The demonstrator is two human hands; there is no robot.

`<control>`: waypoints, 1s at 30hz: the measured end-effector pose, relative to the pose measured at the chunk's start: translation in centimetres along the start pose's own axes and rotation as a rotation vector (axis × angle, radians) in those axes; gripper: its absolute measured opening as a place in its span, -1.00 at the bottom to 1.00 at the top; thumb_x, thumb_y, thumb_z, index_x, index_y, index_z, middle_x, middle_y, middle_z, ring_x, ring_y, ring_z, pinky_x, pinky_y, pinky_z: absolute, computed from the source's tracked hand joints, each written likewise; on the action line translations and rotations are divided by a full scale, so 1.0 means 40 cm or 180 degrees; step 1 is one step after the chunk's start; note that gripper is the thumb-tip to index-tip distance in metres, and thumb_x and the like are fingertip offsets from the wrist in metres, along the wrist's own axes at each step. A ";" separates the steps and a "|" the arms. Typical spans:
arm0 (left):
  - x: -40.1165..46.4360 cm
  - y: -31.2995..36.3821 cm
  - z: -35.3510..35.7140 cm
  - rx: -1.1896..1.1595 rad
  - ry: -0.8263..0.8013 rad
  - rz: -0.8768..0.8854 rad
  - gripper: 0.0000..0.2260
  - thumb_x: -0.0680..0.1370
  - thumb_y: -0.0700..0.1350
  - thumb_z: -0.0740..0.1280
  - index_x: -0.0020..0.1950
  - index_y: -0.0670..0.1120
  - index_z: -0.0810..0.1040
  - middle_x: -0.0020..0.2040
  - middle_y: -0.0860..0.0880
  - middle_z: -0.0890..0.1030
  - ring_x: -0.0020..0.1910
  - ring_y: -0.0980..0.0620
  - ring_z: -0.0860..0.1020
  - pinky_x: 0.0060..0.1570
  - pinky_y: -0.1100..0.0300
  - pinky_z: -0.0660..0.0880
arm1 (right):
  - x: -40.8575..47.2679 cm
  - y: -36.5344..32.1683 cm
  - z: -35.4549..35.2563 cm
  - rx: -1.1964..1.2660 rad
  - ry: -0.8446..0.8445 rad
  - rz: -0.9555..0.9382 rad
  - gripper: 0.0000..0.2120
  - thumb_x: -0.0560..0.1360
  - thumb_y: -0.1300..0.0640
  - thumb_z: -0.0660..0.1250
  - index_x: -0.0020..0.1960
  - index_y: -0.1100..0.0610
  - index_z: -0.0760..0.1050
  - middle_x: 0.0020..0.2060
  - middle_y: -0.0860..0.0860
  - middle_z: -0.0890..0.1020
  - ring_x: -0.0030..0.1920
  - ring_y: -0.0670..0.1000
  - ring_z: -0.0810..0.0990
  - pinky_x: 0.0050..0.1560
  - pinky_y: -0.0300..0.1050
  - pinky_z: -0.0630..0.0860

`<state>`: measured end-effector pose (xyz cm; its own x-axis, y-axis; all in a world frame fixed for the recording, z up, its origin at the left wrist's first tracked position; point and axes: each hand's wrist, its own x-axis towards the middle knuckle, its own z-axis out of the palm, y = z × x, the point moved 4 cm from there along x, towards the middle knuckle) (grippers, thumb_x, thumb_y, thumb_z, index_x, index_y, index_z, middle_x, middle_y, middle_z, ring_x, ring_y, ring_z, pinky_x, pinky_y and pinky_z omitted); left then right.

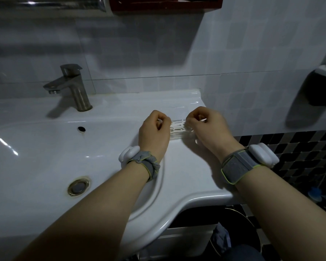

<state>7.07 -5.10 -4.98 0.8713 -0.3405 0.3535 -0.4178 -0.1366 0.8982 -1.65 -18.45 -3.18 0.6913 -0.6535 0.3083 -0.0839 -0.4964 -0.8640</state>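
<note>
Both forearms come in from 6 o'clock, each with a grey wristband (235, 165), toward the flat ledge of the white basin (120, 102). The left hand (154, 129) and right hand (205, 127) curl their fingers tightly round opposite ends of a clear tray (178, 129), perhaps a soap dish, with a white ribbed insert. It lies between the hands at 1 o'clock from the frame's centre, well apart from the faucet (73, 87) at 10 o'clock and the drain (78, 186) at 8 o'clock. Whether it rests on the ledge or hangs just above it, I cannot tell. The step looks like handling the tray at its spot. The next move calls for an even two-handed motion that keeps it level.
</note>
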 end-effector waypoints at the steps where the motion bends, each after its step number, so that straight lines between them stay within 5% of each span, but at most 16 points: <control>1: 0.000 0.001 0.000 -0.0002 0.0001 0.0006 -0.88 0.57 -0.08 0.26 -0.11 -0.09 0.50 -0.33 -0.05 0.43 -0.38 0.05 0.34 -0.32 0.16 0.36 | -0.001 -0.001 0.000 0.0053 -0.0002 0.0017 -0.91 0.35 0.05 0.31 -0.23 0.02 0.59 -0.34 -0.02 0.63 -0.39 0.07 0.53 -0.30 -0.01 0.53; 10: 0.003 0.000 0.001 0.0140 0.0024 0.0111 -0.87 0.60 -0.09 0.23 -0.10 -0.10 0.49 -0.36 -0.04 0.42 -0.39 0.05 0.34 -0.35 0.14 0.35 | 0.005 0.008 -0.005 -0.0091 0.0083 0.0031 -0.89 0.44 0.06 0.32 -0.19 0.04 0.59 -0.35 -0.07 0.62 -0.35 0.02 0.53 -0.16 0.03 0.60; 16: 0.003 0.000 -0.002 0.0124 0.0159 0.0101 -0.86 0.62 -0.10 0.20 -0.07 -0.11 0.49 -0.33 0.01 0.46 -0.38 0.07 0.35 -0.41 0.26 0.30 | 0.010 0.010 -0.026 -0.0396 0.0431 0.0218 -0.78 0.49 0.22 0.19 -0.08 0.14 0.62 -0.19 0.05 0.66 -0.10 0.13 0.62 0.01 -0.05 0.56; 25: 0.012 -0.016 -0.013 0.0072 0.0494 -0.0069 -0.82 0.65 -0.15 0.13 -0.02 -0.20 0.46 -0.22 -0.01 0.50 -0.24 -0.03 0.41 -0.26 0.13 0.29 | 0.002 0.005 -0.029 -0.0479 0.0409 0.0160 -0.77 0.45 0.25 0.22 -0.09 0.11 0.65 -0.28 -0.05 0.63 -0.17 0.03 0.60 -0.12 -0.21 0.48; 30: 0.017 -0.025 -0.017 0.0007 0.0595 -0.0246 -0.84 0.65 -0.18 0.12 -0.02 -0.16 0.48 -0.23 0.06 0.50 -0.17 -0.04 0.44 -0.27 0.22 0.24 | 0.005 0.009 -0.020 -0.0511 0.0256 0.0157 -0.79 0.50 0.18 0.25 0.00 0.07 0.65 -0.12 -0.03 0.67 -0.08 -0.02 0.58 -0.04 -0.25 0.44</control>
<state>8.26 -4.56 -5.46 0.9333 -0.1504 0.3261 -0.3483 -0.1577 0.9240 -2.12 -19.21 -3.11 0.6244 -0.7198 0.3034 -0.2344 -0.5431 -0.8063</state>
